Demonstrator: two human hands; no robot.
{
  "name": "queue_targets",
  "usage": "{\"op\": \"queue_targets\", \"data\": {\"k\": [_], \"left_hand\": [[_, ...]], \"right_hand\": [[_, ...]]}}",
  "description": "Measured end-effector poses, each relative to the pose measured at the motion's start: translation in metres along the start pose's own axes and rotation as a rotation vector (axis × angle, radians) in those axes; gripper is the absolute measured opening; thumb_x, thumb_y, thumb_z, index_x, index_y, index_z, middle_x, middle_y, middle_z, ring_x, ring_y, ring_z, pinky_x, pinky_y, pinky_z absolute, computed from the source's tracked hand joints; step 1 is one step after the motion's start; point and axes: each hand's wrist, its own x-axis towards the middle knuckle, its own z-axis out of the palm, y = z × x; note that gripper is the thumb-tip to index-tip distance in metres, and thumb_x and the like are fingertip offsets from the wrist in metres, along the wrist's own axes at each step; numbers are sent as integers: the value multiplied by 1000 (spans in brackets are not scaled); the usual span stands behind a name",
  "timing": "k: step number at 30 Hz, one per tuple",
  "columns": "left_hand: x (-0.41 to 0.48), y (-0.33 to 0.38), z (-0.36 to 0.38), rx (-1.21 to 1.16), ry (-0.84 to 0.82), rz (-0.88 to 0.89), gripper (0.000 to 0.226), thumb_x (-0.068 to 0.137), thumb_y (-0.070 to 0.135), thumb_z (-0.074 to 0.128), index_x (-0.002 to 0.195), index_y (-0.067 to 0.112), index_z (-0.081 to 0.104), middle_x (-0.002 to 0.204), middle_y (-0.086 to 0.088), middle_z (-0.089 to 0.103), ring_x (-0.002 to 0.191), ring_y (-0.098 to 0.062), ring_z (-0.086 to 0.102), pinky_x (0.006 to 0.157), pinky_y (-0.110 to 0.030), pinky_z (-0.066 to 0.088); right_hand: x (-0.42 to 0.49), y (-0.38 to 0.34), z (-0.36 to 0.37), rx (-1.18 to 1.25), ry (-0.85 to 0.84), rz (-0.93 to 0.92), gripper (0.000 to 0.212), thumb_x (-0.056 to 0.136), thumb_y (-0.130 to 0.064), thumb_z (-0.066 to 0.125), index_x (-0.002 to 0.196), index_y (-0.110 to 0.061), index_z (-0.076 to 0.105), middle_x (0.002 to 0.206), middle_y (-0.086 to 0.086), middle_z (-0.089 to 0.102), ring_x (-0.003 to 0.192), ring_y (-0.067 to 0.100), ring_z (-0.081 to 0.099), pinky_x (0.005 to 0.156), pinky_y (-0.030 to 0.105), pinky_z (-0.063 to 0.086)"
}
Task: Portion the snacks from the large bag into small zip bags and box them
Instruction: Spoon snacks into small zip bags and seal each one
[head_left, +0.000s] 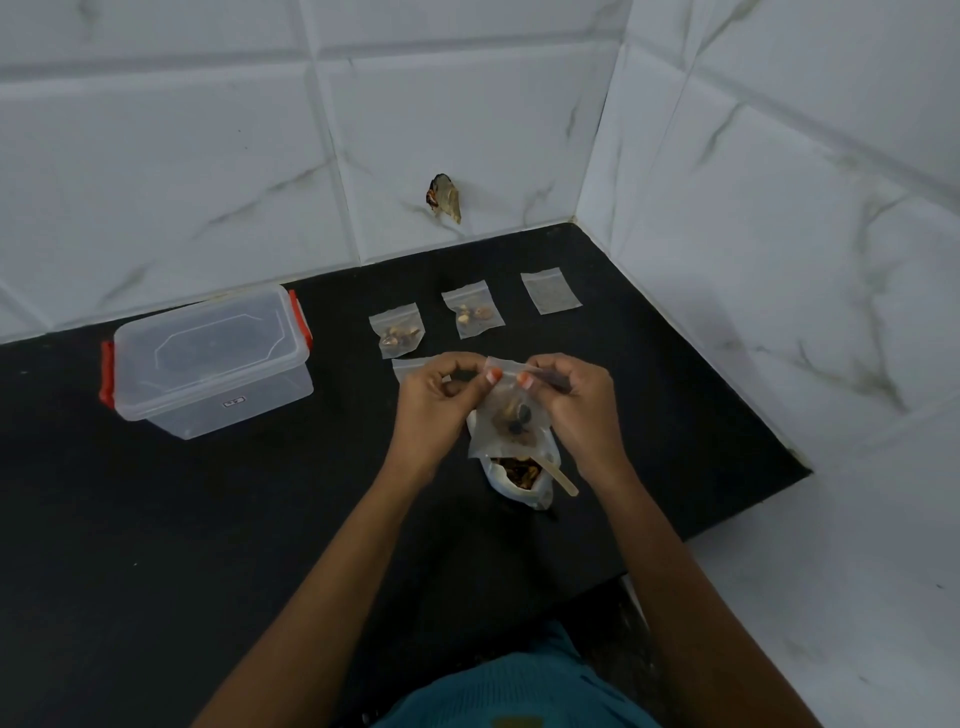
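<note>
Counter (156, 519): black, set into a corner of white marbled wall tiles (753, 234).

Held zip bag (511, 410): small and clear, with a few brown and dark snack pieces inside. It is raised above the counter between both hands.

Left hand (441, 395): fingers curled, pinching the bag's top edge at its left end.

Right hand (571, 400): fingers curled, pinching the same top edge at its right end.

Large bag (519, 473): pale, mouth open, on the counter just below the held zip bag, with brown snacks visible inside.

Wooden spoon (558, 480): rests in the large bag's mouth, handle pointing right.

Two filled zip bags: one (397, 338) just beyond the left hand, the other (472, 314) farther back and to the right. Both lie flat.

Empty zip bag (551, 291): flat, at the right end of the row.

Part-hidden zip bag (408, 368): flat, behind the left hand.

Box (208, 358): clear plastic with the lid on and red clips at both ends. It sits on the counter's left side, well apart from the hands.

Crumpled scrap (445, 200): against the back wall.
</note>
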Motion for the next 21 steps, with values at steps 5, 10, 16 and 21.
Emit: {"op": "queue_targets", "data": {"k": [5,10,16,21], "left_hand": [[1,-1,0,32,7,3,13,84,6,62,79,18,63,81,5,66,70,-3,64,68,-21,54],[0,-1,0,19,9,0,13,85,7,61,81,19,64,84,-2,67,71,-5,65,69,-23,55],[-4,2,4,-29,-71,-23,15,85,1,59,92,13,65,96,7,65,77,-1,67,70,-15,54],[-2,2,1,6,-43,-9,18,84,4,61,95,18,66,98,9,66,85,-5,66,73,-17,54]], "right_hand": [[-3,-5,-3,106,-86,51,12,85,-3,59,85,-14,63,81,-5,63,72,-5,60,64,7,47],[-3,-5,-3,66,-95,43,9,83,-8,64,87,-15,65,83,-6,64,77,-2,61,68,9,49],[1,-2,-1,-2,-1,0,13,79,0,66,81,-12,66,77,-2,63,71,0,60,62,7,46],[0,-5,-1,13,-40,7,13,81,-6,67,79,-19,64,76,-6,63,71,-2,60,62,7,46]]}}
